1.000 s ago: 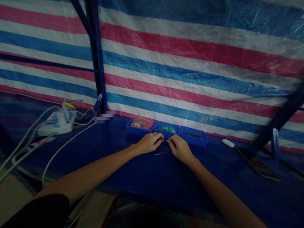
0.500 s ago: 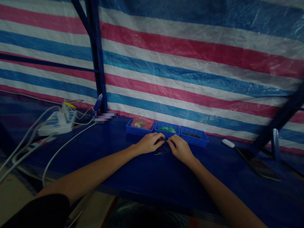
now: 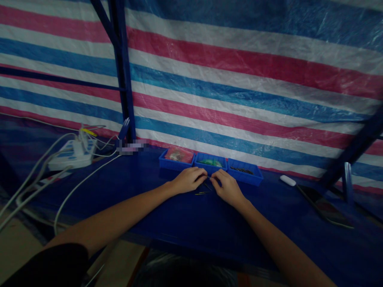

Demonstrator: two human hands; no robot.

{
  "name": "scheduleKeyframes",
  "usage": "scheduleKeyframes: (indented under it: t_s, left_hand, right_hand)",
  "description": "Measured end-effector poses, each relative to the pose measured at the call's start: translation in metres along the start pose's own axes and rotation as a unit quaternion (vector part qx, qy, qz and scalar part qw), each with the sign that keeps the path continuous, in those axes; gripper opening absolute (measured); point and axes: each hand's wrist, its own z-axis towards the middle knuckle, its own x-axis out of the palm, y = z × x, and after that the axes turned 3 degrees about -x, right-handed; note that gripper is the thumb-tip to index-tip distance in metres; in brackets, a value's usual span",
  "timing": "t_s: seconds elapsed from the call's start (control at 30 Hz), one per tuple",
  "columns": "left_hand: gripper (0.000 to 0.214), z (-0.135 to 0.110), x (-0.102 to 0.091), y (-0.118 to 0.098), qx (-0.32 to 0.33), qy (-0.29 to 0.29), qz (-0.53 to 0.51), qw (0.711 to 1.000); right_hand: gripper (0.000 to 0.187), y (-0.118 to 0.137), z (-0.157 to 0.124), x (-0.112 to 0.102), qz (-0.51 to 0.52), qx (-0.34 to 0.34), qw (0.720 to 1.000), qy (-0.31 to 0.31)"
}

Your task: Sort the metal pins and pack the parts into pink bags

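Observation:
My left hand (image 3: 191, 179) and my right hand (image 3: 226, 185) meet fingertip to fingertip above the blue table. Between them both pinch a thin, rod-like metal piece (image 3: 208, 177), mostly covered by the fingers and too small to name. Just below the hands, a few slim dark and brassy pieces (image 3: 202, 193) lie on the tabletop. Behind the hands stand three blue bins in a row: the left bin (image 3: 173, 165) holds a reddish plastic bag, the middle bin (image 3: 198, 164) a green-tinted bag, and the right bin (image 3: 254, 179) loose dark metal pieces.
On the left, a white power strip (image 3: 72, 157) trails several white cables (image 3: 86, 177) over the table (image 3: 191, 227). To the right lie a small white case (image 3: 287, 180) and a dark phone (image 3: 326, 207). Blue frame posts (image 3: 124, 79) stand before a striped tarp (image 3: 224, 79).
My hands have drawn very slightly closer together, and less of the thin metal piece shows between the fingertips. Everything else stays where it was.

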Motion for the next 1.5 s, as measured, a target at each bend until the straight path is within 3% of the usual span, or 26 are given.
scheduleKeyframes:
  t_s: [0.23,0.53,0.87,1.1,1.5]
  left_hand:
    - [0.016,0.0002,0.0005,0.0006,-0.007,-0.002,-0.006,1.000]
    - [0.023,0.0005,0.0001,0.0007,-0.004,-0.001,0.011,1.000]
    - [0.017,0.0002,-0.0014,-0.0007,-0.009,0.004,-0.011,1.000]
    - [0.021,0.0006,-0.0007,-0.0004,-0.006,-0.003,0.010,1.000]
    - [0.016,0.0001,-0.0018,-0.0019,-0.007,-0.006,-0.007,1.000]
  right_hand:
    - [0.019,-0.0012,0.0003,0.0008,-0.008,0.000,1.000,0.003]
    - [0.008,0.0009,-0.0004,-0.0001,0.014,0.006,1.000,-0.008]
    - [0.017,0.0010,0.0009,-0.0014,0.001,0.006,1.000,-0.009]
    - [0.007,0.0022,0.0002,-0.0009,0.019,0.006,1.000,-0.016]
    - [0.018,0.0011,0.0007,-0.0006,0.005,0.005,1.000,-0.012]
